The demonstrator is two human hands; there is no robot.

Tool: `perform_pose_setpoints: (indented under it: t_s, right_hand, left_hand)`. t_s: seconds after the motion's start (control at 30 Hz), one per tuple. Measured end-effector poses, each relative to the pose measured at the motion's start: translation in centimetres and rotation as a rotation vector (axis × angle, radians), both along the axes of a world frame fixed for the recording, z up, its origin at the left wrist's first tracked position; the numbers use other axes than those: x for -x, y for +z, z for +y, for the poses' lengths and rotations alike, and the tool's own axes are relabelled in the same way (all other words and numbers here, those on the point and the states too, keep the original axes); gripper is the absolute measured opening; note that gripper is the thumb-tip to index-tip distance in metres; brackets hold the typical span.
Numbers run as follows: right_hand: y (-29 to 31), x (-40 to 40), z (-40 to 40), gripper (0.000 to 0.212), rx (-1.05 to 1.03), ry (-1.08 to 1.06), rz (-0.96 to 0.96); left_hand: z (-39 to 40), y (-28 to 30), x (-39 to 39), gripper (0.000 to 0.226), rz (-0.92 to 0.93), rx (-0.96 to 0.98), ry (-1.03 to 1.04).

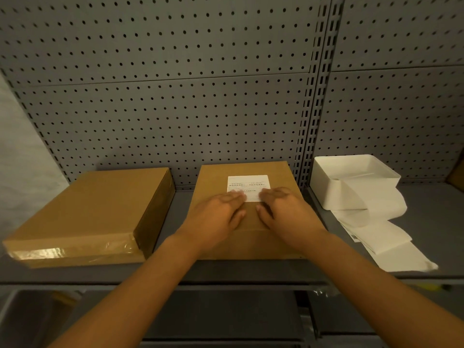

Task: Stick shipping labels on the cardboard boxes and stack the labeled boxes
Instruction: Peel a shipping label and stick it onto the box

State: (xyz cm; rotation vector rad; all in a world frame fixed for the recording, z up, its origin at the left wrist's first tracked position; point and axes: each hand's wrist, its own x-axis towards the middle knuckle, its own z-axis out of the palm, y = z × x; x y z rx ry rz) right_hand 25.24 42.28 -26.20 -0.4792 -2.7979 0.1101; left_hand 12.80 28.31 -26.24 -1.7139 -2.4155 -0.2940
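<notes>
A flat cardboard box (216, 177) lies in the middle of the grey shelf with a white shipping label (247, 183) on its top. My left hand (218, 209) and my right hand (283, 209) rest flat on the box, palms down, fingertips on the label's lower edge, hiding that edge. Neither hand grips anything. A second flat cardboard box (90, 209), sealed with clear tape and showing no label, lies to the left on the same shelf, apart from the first.
A white plastic bin (351, 177) stands at the right with a strip of white label backing paper (381, 232) spilling from it toward the shelf's front edge (226, 280). Grey pegboard (175, 96) closes the back. Lower shelves show below.
</notes>
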Motion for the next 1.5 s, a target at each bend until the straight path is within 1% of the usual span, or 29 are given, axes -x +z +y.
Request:
perform_pose_setpoints:
  t_s: [0.07, 0.1, 0.17, 0.23, 0.3, 0.37, 0.43, 0.5, 0.63, 0.93, 1.03, 1.1, 1.17, 1.27, 1.33, 1.4, 1.5]
  right_hand:
    - [-0.1, -0.3, -0.3, 0.042, 0.022, 0.070, -0.018]
    - [-0.1, -0.6, -0.2, 0.042, 0.019, 0.051, 0.002]
    - [-0.3, -1.1, 0.3, 0.041, -0.018, -0.067, 0.051]
    - [-0.5, -1.3, 0.5, 0.040, -0.060, -0.151, 0.048]
    - [-0.5, -1.1, 0.6, 0.039, -0.051, -0.111, 0.057]
    - [-0.2, -0.9, 0.8, 0.040, 0.020, 0.018, 0.046]
    - [0.3, -0.6, 1.3, 0.044, 0.092, 0.145, -0.016]
    - [0.6, -0.3, 1.9, 0.047, 0.130, 0.217, -0.091]
    - [0.7, -0.5, 3.1, 0.049, 0.139, 0.251, -0.146]
    - [1.1, 1.9, 4.2, 0.062, 0.150, 0.172, -0.223]
    - [1.0, 2.8, 4.6, 0.067, 0.136, 0.124, -0.233]
    - [1.0, 3.2, 4.7, 0.070, 0.114, 0.090, -0.221]
    - [0.9, 3.3, 4.6, 0.070, 0.109, 0.093, -0.172]
    - [1.0, 3.1, 4.3, 0.061, 0.132, 0.183, -0.077]
    - [1.0, 3.1, 4.3, 0.060, 0.177, 0.213, -0.075]
    - [1.0, 3.3, 4.8, 0.064, 0.204, 0.192, -0.113]
    - [1.2, 3.5, 5.6, 0.076, 0.258, 0.142, -0.177]
  left_hand:
    - [-0.1, -0.2, -0.4, 0.046, -0.019, -0.017, -0.021]
    - [-0.2, -0.2, -0.4, 0.047, 0.005, -0.033, 0.017]
    - [-0.5, 0.0, -0.4, 0.050, 0.056, -0.037, 0.132]
    - [-0.6, 0.2, -0.5, 0.050, 0.115, -0.026, 0.210]
    - [-0.4, 0.4, -0.7, 0.048, 0.155, -0.033, 0.225]
    - [0.1, 0.5, -0.4, 0.046, 0.073, -0.055, 0.136]
    - [0.8, 0.8, 0.1, 0.051, -0.064, -0.006, -0.002]
    - [1.1, 1.0, 0.6, 0.054, -0.177, 0.040, -0.085]
    - [1.2, 1.2, 2.1, 0.069, -0.282, 0.137, -0.053]
    - [3.0, 2.1, 4.1, 0.096, -0.331, 0.351, -0.028]
    - [3.8, 2.1, 5.0, 0.108, -0.303, 0.413, 0.001]
    - [3.9, 2.2, 5.2, 0.111, -0.296, 0.432, 0.006]
    - [3.7, 2.3, 5.1, 0.105, -0.313, 0.370, -0.003]
    - [3.3, 2.0, 4.5, 0.074, -0.299, 0.194, -0.051]
    - [3.1, 1.7, 4.2, 0.063, -0.287, 0.141, -0.047]
    - [3.1, 1.5, 4.1, 0.067, -0.287, 0.158, -0.010]
    - [3.3, 1.5, 4.7, 0.083, -0.245, 0.244, 0.047]
